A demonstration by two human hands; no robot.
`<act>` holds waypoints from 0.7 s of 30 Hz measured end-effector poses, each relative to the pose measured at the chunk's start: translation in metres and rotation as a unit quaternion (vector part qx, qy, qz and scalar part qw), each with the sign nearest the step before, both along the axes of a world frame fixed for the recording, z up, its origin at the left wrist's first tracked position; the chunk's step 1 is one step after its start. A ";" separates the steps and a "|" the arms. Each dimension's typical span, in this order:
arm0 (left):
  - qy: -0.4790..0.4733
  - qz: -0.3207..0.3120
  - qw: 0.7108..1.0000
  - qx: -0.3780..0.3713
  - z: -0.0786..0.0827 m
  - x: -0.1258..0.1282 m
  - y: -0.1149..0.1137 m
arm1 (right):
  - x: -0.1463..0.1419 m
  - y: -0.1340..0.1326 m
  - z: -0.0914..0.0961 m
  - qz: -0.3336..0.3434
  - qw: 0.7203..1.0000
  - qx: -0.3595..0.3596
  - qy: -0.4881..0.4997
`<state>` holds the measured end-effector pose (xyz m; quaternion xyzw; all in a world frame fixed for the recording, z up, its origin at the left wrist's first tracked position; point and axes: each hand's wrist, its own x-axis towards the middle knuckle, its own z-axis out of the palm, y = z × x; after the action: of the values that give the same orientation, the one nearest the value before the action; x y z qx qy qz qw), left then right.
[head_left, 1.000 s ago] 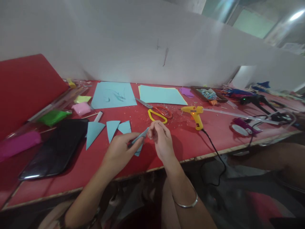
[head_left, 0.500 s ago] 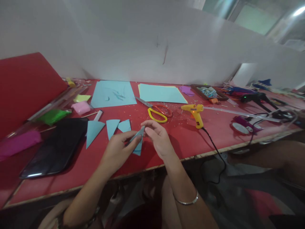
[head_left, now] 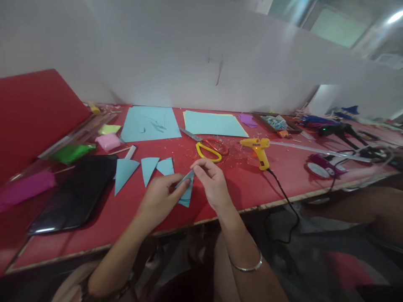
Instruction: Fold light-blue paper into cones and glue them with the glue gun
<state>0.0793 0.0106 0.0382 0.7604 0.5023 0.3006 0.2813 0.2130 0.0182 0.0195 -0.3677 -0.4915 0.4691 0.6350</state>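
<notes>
While your left hand (head_left: 161, 193) pinches a slim piece of blue paper (head_left: 187, 176) between thumb and fingers, your right hand (head_left: 214, 184) meets it at the upper tip, thumb and forefinger drawn together and apparently nipping the point. The piece is held just above the red tabletop (head_left: 126, 220), near its front edge; just below it shows a blue paper flap (head_left: 186, 198), though whether the two are joined cannot be told. Uneven pressure from your two grips could crease or twist the narrow tip, and a dropping left wrist could crumple the flap. Beside your left knuckles lie three cut pieces, a broad wedge (head_left: 125, 171), a narrow wedge (head_left: 148, 168) and a shorter offcut (head_left: 166, 166), which a sweeping hand might scatter. Beyond your right fingertips rest red-and-yellow-handled scissors (head_left: 198, 140), easily nudged by an outward reach. Farther right stands a yellow glue gun (head_left: 259, 149), its light glowing; if heated, it could burn a straying hand, and its black cord (head_left: 280, 187), draped over the edge, could drag it down if snagged.
</notes>
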 end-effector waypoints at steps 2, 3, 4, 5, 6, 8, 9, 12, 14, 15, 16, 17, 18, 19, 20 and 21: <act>0.007 0.007 1.000 0.001 0.000 -0.001 0.000 | 0.001 0.000 0.001 0.021 1.000 -0.011 -0.005; 0.010 0.010 1.000 0.001 0.000 -0.002 0.000 | 0.001 0.000 0.001 0.028 0.999 -0.019 -0.005; 0.011 0.013 1.000 0.002 0.000 -0.003 0.000 | 0.000 0.001 0.001 0.032 0.999 -0.026 -0.002; 0.011 0.014 1.000 0.001 0.001 -0.003 0.000 | 0.000 0.001 0.001 0.034 0.999 -0.031 0.000; 0.009 0.014 1.000 0.000 0.001 -0.004 0.000 | 0.000 0.001 0.001 0.035 0.999 -0.032 0.003; 0.002 0.014 1.000 -0.002 0.003 -0.004 -0.001 | -0.001 0.001 0.000 0.033 0.999 -0.027 0.007; 0.001 0.012 1.000 -0.003 0.003 -0.004 -0.001 | -0.002 0.001 0.000 0.028 0.999 -0.023 0.010; 0.012 0.002 1.000 -0.003 0.003 -0.004 -0.001 | -0.001 0.001 -0.001 0.007 0.999 -0.014 0.044; 0.031 -0.007 1.000 0.004 0.002 -0.004 -0.001 | 0.000 0.001 -0.001 0.002 0.998 -0.020 0.066; 0.039 -0.011 0.999 0.009 0.001 -0.004 -0.001 | 0.000 0.001 -0.001 0.006 0.997 -0.026 0.070; 0.047 -0.014 0.999 0.013 0.000 -0.005 -0.001 | 0.001 0.002 0.000 0.012 0.997 -0.033 0.068; 0.053 -0.015 0.998 0.014 0.000 -0.006 -0.001 | 0.001 0.002 0.000 0.018 0.997 -0.040 0.064; 0.055 -0.015 0.998 0.014 -0.001 -0.007 0.000 | 0.001 0.002 0.000 0.023 0.997 -0.043 0.065; 0.054 -0.015 0.998 0.011 -0.001 -0.007 0.000 | 0.000 0.002 0.000 0.024 0.996 -0.044 0.074; 0.047 -0.014 0.999 0.008 -0.002 -0.008 0.000 | 0.000 0.002 0.000 0.020 0.995 -0.044 0.092; 0.039 -0.014 0.999 0.007 -0.002 -0.008 0.000 | 0.000 0.003 0.000 0.013 0.992 -0.043 0.114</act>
<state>0.0712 0.0105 0.0367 0.7801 0.5005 0.2702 0.2605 0.2132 0.0210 0.0199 -0.3327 -0.4001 0.5371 0.6639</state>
